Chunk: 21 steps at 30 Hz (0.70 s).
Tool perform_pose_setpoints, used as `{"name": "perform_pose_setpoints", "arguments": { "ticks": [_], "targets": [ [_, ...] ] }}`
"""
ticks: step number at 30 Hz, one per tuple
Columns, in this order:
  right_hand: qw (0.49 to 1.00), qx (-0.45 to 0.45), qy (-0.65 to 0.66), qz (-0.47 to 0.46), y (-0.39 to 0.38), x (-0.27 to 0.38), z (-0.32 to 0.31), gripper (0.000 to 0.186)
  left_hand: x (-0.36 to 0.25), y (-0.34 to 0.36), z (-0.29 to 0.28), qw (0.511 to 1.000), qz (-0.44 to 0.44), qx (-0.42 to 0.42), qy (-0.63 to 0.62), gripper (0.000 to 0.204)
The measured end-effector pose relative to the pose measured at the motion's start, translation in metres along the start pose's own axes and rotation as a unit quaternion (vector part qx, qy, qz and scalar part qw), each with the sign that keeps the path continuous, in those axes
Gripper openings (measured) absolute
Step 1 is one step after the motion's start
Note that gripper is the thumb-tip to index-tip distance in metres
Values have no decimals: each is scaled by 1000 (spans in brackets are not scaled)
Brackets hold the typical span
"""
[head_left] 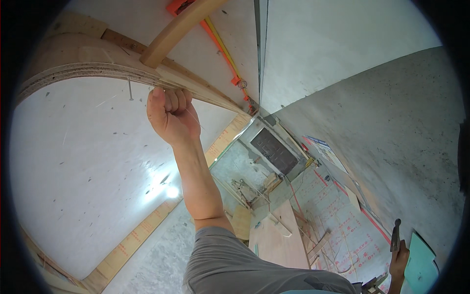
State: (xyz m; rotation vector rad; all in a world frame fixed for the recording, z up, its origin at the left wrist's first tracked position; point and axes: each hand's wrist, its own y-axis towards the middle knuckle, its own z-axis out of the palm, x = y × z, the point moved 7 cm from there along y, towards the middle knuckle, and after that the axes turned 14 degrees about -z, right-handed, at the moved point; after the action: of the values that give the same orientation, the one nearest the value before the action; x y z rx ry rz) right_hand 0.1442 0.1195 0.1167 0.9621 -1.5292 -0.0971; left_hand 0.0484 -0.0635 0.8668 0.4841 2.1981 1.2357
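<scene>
Raised overhead, my left hand point(172, 110) is closed in a fist against the lower edge of a curved layered wooden strip point(98, 69). Whether the fingers hold anything small is hidden. A nail point(130, 89) sticks out of the strip to the left of this hand. Low at the right, my right hand point(400, 260) is closed on a dark metal hammer point(395, 236), whose head points up; its handle is mostly hidden. A wooden brace point(181, 29) meets the strip just above my left hand.
An orange-and-yellow bar point(223, 46) runs along the ceiling. Below stand a wooden worktable point(274, 240) and scattered lumber point(318, 247). A dark door point(275, 151) is at the far end. The grey wall point(391, 108) rises at right, with a light green panel point(422, 259) near my right hand.
</scene>
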Motion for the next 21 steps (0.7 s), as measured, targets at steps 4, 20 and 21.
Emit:
{"name": "perform_pose_setpoints", "arguments": {
  "ticks": [4, 20, 21],
  "targets": [
    [999, 14, 47, 6, 41, 38, -14, 22, 6, 0, 3, 1000, -3, -1, -19, 45],
    [782, -107, -69, -610, 248, 442, -112, 54, 7, 5, 9, 998, -43, 32, -45, 44],
    [754, -139, -61, -639, 250, 459, -117, 52, 4, 6, 10, 998, -41, 34, -43, 44]
  ]
}}
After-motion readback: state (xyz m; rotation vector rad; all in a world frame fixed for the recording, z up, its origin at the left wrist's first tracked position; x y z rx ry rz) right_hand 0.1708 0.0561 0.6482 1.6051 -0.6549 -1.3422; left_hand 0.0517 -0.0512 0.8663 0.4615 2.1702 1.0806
